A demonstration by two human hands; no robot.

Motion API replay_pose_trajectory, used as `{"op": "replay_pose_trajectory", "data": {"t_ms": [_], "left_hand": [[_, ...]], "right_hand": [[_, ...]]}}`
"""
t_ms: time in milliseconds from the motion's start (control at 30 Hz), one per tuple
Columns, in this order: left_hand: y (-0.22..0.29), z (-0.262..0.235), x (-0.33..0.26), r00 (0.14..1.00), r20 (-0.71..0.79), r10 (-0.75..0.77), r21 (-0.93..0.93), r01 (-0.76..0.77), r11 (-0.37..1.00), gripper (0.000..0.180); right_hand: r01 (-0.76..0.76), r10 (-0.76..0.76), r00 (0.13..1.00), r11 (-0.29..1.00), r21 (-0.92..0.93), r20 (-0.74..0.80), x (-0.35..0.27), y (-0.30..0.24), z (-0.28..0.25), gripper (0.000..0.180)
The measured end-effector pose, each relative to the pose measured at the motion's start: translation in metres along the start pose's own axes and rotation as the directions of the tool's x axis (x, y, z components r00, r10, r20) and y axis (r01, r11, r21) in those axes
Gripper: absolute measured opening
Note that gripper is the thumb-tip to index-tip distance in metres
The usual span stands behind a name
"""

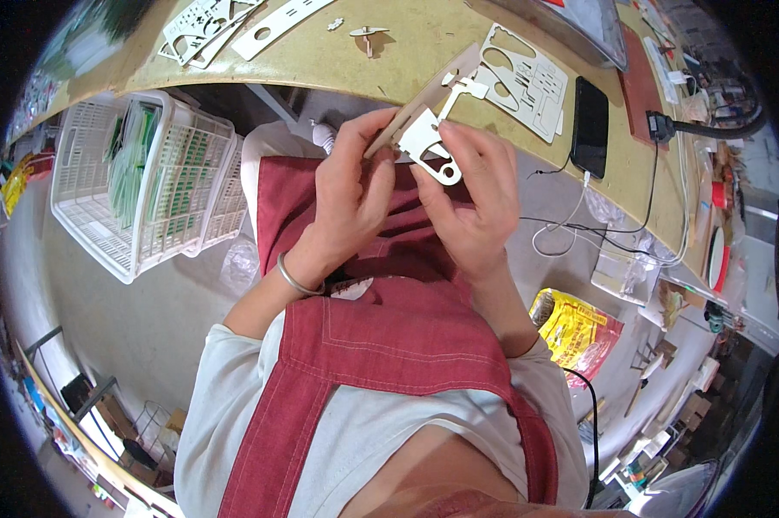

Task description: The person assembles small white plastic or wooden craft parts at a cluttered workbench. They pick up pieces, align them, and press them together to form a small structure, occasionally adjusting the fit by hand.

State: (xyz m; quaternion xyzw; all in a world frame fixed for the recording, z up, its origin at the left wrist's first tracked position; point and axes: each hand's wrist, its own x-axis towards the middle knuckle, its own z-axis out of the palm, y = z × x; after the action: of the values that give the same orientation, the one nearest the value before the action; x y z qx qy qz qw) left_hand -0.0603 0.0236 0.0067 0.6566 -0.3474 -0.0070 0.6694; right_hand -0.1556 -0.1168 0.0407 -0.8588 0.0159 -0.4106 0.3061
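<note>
My left hand (352, 180) is closed round the lower end of a long, flat tan panel (425, 97), which tilts up and away to the right. Between thumb and fingers, my right hand (476, 197) pinches a white flat cut-out piece (422, 136) with a narrow arm, a curved opening and a ring-shaped corner. The white piece lies against the panel's right side; whether the two are joined cannot be made out. Just beyond my right hand, a white die-cut sheet (527, 85) with round holes and small punched shapes rests on the table.
The yellowish worktable (320, 73) carries more cut sheets (204, 30), a small assembled piece (369, 34) and a black phone (589, 129) on a white cable. White plastic crates (143, 186) stand at the left. A yellow-and-red bag (575, 332) lies at the lower right.
</note>
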Motion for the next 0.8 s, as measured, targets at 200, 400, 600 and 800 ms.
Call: {"op": "replay_pose_trajectory", "data": {"t_ms": [200, 400, 600, 800], "left_hand": [[0.002, -0.001, 0.006, 0.997, 0.014, 0.075, 0.100, -0.076, 0.992, 0.040], [0.003, -0.001, 0.007, 0.994, 0.012, 0.109, 0.190, -0.109, 0.976, 0.041], [0.011, 0.002, 0.009, 0.995, 0.010, 0.103, 0.202, -0.103, 0.974, 0.044], [0.014, 0.007, 0.006, 0.996, -0.024, 0.090, 0.216, -0.083, 0.973, 0.041]], "right_hand": [[-0.038, 0.037, 0.999, 0.998, 0.042, 0.031, 0.004, -0.001, -0.004, 0.050], [-0.051, 0.050, 0.999, 0.997, 0.054, 0.021, 0.000, 0.003, -0.001, 0.052], [-0.139, 0.139, 0.990, 0.988, 0.065, 0.008, -0.002, -0.006, -0.001, 0.047], [-0.163, 0.165, 0.986, 0.977, 0.136, -0.007, -0.004, 0.002, 0.004, 0.045]]}}
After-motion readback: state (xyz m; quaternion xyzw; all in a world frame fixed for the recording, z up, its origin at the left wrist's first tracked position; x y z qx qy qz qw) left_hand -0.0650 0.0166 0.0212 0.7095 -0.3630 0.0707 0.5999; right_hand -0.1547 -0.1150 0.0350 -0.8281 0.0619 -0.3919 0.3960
